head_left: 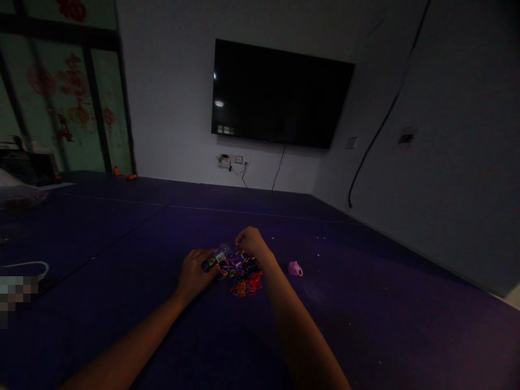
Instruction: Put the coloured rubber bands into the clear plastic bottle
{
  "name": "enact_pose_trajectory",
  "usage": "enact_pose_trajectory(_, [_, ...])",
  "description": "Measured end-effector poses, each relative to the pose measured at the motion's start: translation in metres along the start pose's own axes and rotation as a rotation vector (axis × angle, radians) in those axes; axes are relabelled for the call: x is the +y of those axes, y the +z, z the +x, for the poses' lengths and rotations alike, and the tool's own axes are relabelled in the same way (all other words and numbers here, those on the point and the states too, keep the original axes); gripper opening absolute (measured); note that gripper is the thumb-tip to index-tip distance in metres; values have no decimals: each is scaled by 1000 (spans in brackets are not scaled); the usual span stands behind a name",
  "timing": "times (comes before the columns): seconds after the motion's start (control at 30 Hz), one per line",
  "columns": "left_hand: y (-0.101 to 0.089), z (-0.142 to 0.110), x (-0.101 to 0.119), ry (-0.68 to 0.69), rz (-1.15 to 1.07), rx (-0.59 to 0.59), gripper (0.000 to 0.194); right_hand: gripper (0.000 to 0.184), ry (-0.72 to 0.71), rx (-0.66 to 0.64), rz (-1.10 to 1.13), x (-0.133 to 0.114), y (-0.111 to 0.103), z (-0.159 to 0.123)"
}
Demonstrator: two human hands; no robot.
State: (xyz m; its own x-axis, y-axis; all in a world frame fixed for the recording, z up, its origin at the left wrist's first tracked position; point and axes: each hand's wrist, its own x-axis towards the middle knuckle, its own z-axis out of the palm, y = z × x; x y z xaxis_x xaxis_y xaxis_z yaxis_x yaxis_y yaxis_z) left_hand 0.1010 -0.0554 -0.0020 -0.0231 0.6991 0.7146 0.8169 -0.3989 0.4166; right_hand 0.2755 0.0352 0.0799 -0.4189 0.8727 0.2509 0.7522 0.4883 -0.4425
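Observation:
My left hand (195, 275) is wrapped round a small clear plastic container (221, 253), which lies tilted with its far end toward my right hand. Some dark and yellow bits show inside it. Fingers pinched, my right hand (251, 240) hovers just beyond the container's end; whatever sits between the fingertips is too small to make out. Below both hands a heap of coloured elastic bands (246, 283) is spread on the dark purple floor (162, 336), red and orange at the front, blue, purple and yellow behind. A pink lid-like piece with a loop (295, 268) lies right of my right forearm.
Small white scraps (318, 255) dot the floor on the right. At the left edge are a white cable (43, 265) and a clear plastic bag (20, 194). Orange objects (130, 177) lie by the glass door. A television (280, 95) hangs on the far wall above sockets (239, 160).

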Motion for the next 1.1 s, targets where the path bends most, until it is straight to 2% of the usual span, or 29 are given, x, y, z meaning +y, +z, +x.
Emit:
enact_pose_trajectory(0.13, [-2, 0, 6, 24, -28, -46, 30, 18, 73, 83, 104, 0, -8, 0])
enact_pose_trajectory(0.27, [-4, -1, 11, 35, -45, -65, 30, 15, 118, 193, 313, -3, -5, 2])
enact_pose_trajectory(0.47, [-4, -1, 11, 7, -96, -40, 33, 12, 130, 215, 516, -9, 12, 7])
enact_pose_trajectory(0.6, [-2, -1, 11, -26, -102, -10, 37, 10, 95, 231, 531, -12, 20, 8])
enact_pose_trajectory(0.77, [-2, -2, 11, -9, -84, -3, 37, 9, 65, 199, 464, -14, 19, 5])
enact_pose_trajectory(1.1, [1, -2, 9, -10, -38, 0, 32, 21, 55, 24, 377, -19, -4, -3])
